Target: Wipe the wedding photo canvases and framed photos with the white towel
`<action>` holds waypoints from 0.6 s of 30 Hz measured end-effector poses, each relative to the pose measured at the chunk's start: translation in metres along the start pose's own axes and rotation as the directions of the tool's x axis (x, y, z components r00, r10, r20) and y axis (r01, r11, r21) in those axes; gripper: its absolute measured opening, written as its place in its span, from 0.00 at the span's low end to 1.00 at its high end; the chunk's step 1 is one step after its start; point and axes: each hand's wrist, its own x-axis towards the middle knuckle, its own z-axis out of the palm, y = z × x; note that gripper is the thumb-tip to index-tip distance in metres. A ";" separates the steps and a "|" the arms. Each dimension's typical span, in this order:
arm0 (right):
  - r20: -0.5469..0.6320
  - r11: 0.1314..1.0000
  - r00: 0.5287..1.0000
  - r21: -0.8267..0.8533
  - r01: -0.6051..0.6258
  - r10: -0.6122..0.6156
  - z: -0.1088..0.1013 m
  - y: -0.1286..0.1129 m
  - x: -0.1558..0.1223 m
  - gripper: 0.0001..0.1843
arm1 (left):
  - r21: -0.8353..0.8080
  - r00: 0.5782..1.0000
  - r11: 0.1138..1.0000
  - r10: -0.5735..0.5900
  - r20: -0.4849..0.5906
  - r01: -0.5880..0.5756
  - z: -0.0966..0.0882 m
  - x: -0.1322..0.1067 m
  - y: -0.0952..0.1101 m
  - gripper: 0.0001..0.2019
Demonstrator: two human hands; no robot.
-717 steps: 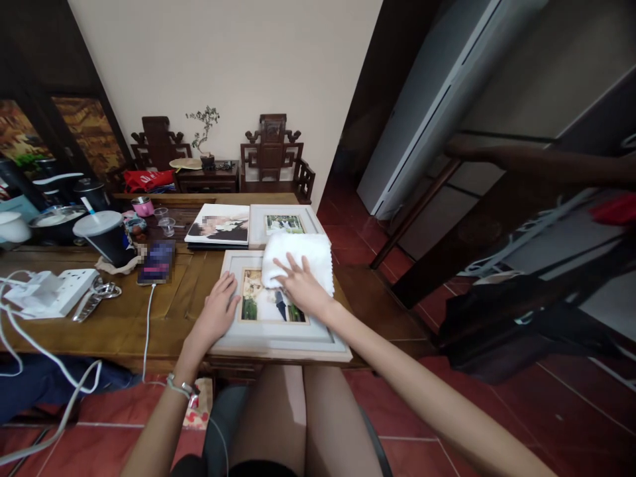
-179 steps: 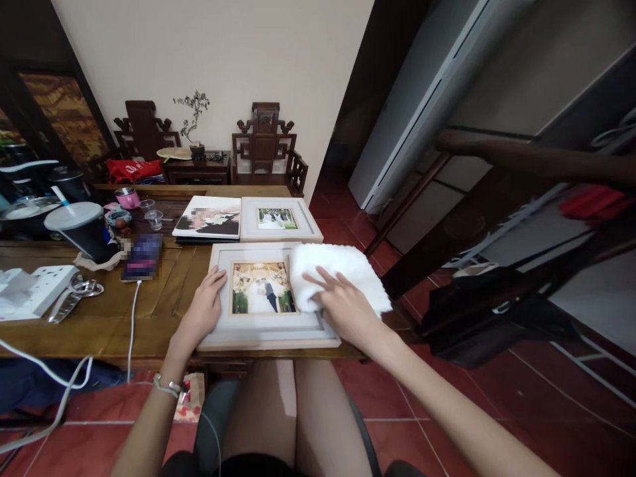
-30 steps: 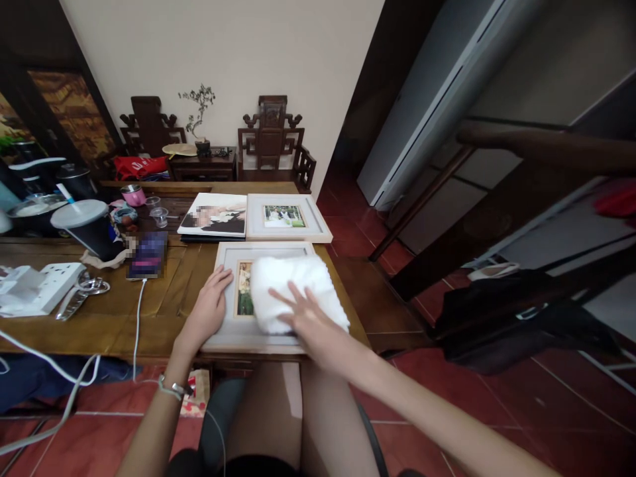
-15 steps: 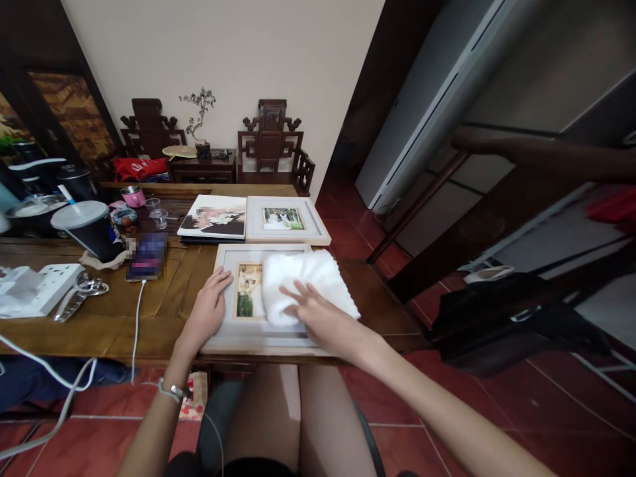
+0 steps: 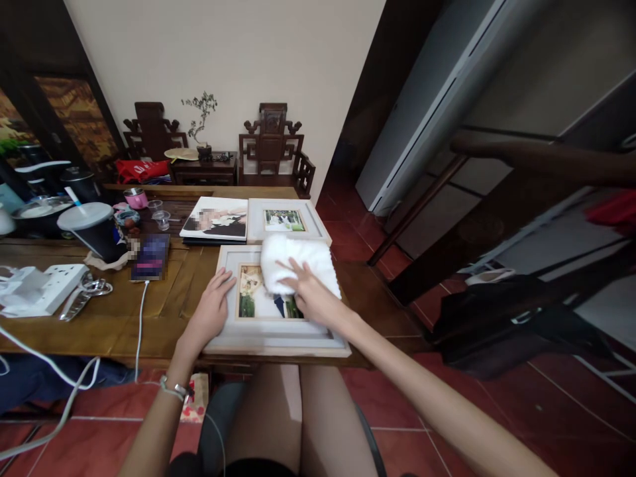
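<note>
A white-framed photo (image 5: 278,338) lies flat at the near edge of the wooden table (image 5: 109,324). My left hand (image 5: 211,311) rests open and flat on the frame's left border. My right hand (image 5: 308,295) presses flat, fingers spread, on a folded white cloth (image 5: 298,262) that covers the frame's upper right part. Part of the picture (image 5: 253,298) shows between my hands.
Behind the frame lie a second white frame (image 5: 285,222) and a photo book (image 5: 216,220). To the left are a phone (image 5: 149,257) on a cable, a white power strip (image 5: 50,288), keys (image 5: 89,291) and a lidded cup (image 5: 94,228). Red tiled floor lies to the right.
My right hand has slid the cloth from the frame's lower middle up toward its far right corner, uncovering more of the picture. My left hand has stayed on the left border.
</note>
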 end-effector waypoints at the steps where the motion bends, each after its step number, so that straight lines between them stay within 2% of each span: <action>1: -0.046 0.999 0.999 -0.051 -0.019 0.017 -0.001 0.011 0.013 0.37 | -0.005 1.000 1.000 0.000 -0.003 0.000 0.000 0.000 -0.001 0.22; 4: -0.091 0.976 0.993 -0.201 -0.087 0.070 -0.003 0.028 0.044 0.35 | -0.001 1.000 1.000 0.000 -0.009 0.000 0.001 0.000 -0.002 0.22; 7: -0.009 0.954 0.995 -0.283 -0.098 0.100 -0.003 0.016 0.047 0.32 | 0.014 1.000 1.000 0.001 -0.012 0.000 0.000 0.001 -0.002 0.22; 11: 0.179 0.973 0.980 -0.226 -0.048 0.090 -0.010 -0.025 0.004 0.33 | 0.010 1.000 1.000 0.007 -0.025 -0.007 0.001 0.001 -0.001 0.22; 15: 0.381 0.999 0.924 -0.041 -0.009 0.024 -0.040 -0.067 -0.052 0.37 | 0.011 0.999 1.000 0.018 -0.034 -0.018 0.002 0.000 -0.001 0.23; 18: 0.449 0.996 0.892 0.080 0.024 -0.058 -0.054 -0.086 -0.068 0.38 | 0.033 0.999 0.999 0.021 -0.030 -0.020 0.003 0.000 0.000 0.23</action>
